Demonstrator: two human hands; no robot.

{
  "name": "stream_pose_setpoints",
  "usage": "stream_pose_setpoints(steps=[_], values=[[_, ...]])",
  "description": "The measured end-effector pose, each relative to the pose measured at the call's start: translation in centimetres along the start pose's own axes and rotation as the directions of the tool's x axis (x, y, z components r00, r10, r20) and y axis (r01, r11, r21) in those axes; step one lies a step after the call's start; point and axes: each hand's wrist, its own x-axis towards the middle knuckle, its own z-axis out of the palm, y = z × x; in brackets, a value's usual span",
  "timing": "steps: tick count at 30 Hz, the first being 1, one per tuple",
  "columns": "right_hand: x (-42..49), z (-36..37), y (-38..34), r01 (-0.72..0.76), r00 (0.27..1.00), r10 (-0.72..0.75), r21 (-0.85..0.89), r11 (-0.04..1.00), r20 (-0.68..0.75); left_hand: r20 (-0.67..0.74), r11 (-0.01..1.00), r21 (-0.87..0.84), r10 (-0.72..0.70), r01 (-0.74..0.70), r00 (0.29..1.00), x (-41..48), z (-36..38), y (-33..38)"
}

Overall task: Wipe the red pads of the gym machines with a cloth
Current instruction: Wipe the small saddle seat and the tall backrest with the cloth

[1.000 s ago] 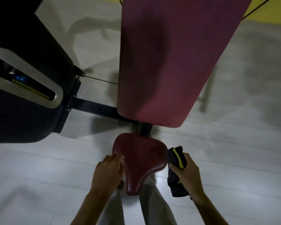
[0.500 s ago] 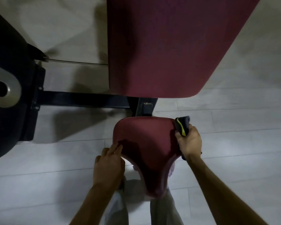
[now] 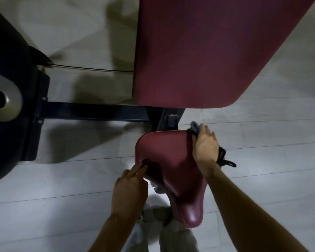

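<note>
A dark red seat pad sits low in the middle, its narrow nose pointing toward me. My right hand lies over a dark cloth and presses it on the seat's far right corner; cloth ends stick out past the fingertips and by the wrist. Two fingers of my left hand rest on the seat's left edge, and it holds nothing. The large red back pad rises beyond the seat.
A black frame bar runs left from the seat post to a big black machine housing with a silver slot. A thin cable stretches above the bar. Pale plank floor surrounds the machine. My trouser legs show below the seat.
My right hand has slid the cloth from beside the seat up onto its far right corner and flattened over it. The camera has moved closer. My left hand stays at the left edge.
</note>
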Motion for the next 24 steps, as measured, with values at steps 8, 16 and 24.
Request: stream_pose_setpoints(steps=[8,16,24], values=[[-0.5,1.2,-11.9,0.566,0.791,-0.55,0.019,0.824,0.267,0.081,0.997,0.08,-0.001,-0.006,0.997,-0.2,-0.6,0.0],[3.1,-0.9,3.4,-0.047,0.995,0.051,-0.039,0.998,0.09,0.052,0.999,0.051,-0.006,0.003,0.999,0.9,-0.5,0.2],[1.1,2.1,-6.9,0.214,0.975,-0.204,-0.127,0.968,0.09,0.084,0.999,-0.022,-0.032,0.034,0.996,0.2,-0.3,-0.4]])
